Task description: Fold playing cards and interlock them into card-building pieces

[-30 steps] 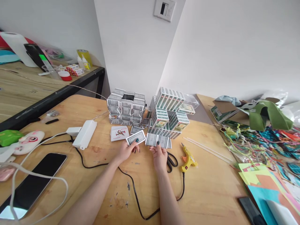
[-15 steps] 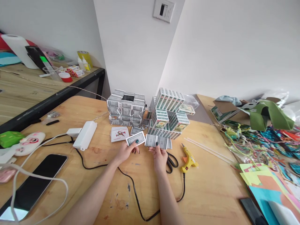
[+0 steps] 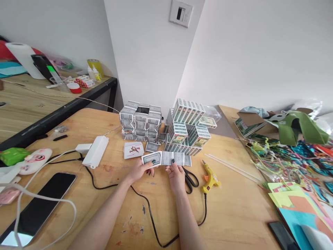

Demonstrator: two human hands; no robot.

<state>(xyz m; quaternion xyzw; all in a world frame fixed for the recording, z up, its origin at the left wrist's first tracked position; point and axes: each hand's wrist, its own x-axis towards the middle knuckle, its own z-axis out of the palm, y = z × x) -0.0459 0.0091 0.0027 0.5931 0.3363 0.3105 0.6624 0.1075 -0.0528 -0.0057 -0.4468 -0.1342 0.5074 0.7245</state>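
Note:
Between thumb and fingers, my left hand pinches a grey-patterned playing card. Its right edge meets or slightly overlaps a folded piece of playing cards, which my right hand grips with the thumb on top. Behind my left hand lies a stack of playing cards with a joker face up. Further back stands a hollow structure built of cards. To its right is a pile of green-and-white card boxes. Black-handled scissors lie beside my right hand, partly covered.
A yellow glue gun lies on the right, its black cord looping across the front. Clear glue sticks lie beyond. On the left are a white power adapter and a phone. Coloured paper and craft scraps fill the far right.
My left hand has brought its card rightward against the folded cards in my right hand, closing the gap. The right hand stays nearly in place. The view has shifted slightly.

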